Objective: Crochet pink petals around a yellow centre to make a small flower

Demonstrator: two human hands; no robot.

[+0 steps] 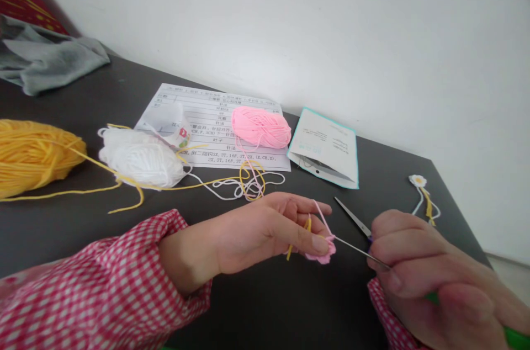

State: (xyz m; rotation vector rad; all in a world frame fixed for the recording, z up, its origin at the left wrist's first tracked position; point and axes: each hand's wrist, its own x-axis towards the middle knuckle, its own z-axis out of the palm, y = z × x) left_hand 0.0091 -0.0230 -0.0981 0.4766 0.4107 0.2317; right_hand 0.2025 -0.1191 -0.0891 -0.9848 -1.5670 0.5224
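Note:
Between the thumb and fingers of my left hand [285, 228] is a small pink crochet piece [321, 250]. Pink yarn runs up from it over the left index finger, and a yellow yarn tail [290, 252] hangs beside the thumb. My right hand [430, 272] is closed around a crochet hook [360, 250] with a thin metal shaft and a green handle, mostly covered by the fingers. The hook's tip meets the pink piece at its upper right edge. Scissors [351, 216] lie behind my right hand, their handles largely hidden.
Yellow [37, 157], white [143, 158] and pink yarn balls [261, 127] lie at left and centre, their strands tangled. Behind are a printed sheet [207, 97], a tape roll [171, 123] and a white packet [325, 146]. A crocheted flower [418, 180] lies right; grey cloth [53, 57] far left.

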